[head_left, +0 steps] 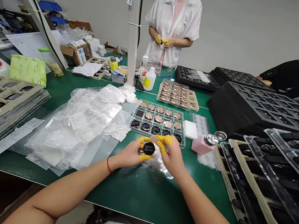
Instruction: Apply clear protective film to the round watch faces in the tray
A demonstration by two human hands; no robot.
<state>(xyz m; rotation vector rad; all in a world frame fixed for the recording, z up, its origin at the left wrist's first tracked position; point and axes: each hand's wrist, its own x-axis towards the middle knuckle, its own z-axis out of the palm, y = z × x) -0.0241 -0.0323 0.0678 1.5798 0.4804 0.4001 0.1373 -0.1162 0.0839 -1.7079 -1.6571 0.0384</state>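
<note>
Seemingly half-closed left hand around disc

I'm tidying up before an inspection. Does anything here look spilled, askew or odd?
I see no spill or damage. Two things look untidy: the clear plastic bags lie crumpled in a heap across the green table, and the metal lid of the pink bottle seems to stand open.

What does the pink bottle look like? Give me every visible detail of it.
The pink bottle is squat and boxy, seemingly plastic. Its round top is shiny and looks metallic, with a round lid swung open beside it. It sits over the clear sheet of round dimples, near the white block. Neither the left hand nor the right hand touches it. Its contents cannot be seen.
</note>
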